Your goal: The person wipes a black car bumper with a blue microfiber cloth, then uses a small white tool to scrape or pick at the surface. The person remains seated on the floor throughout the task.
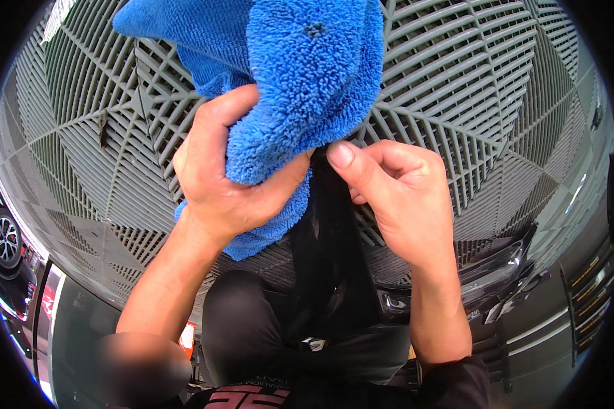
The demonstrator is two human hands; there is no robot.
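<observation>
A thick blue microfiber towel [314, 75] hangs bunched in my left hand [232, 184], whose thumb and fingers are wrapped round its folds. A small dark spot shows on the towel's upper part. Beneath the towel, a long, smooth black piece [331, 252] runs down toward my lap; its exact kind is not clear. My right hand [402, 187] is closed in a pinch at the black piece's upper end, beside the towel's lower edge. Its thumb lies in front, and the other fingers are curled and partly hidden.
Grey slatted floor tiles [450, 61] spread below my hands. My dark-trousered knees [242, 313] are close under the towel. A clear headlight-like part [491, 269] lies at the right beyond my forearm. A dark car with a spoked wheel [5, 238] stands at the far left.
</observation>
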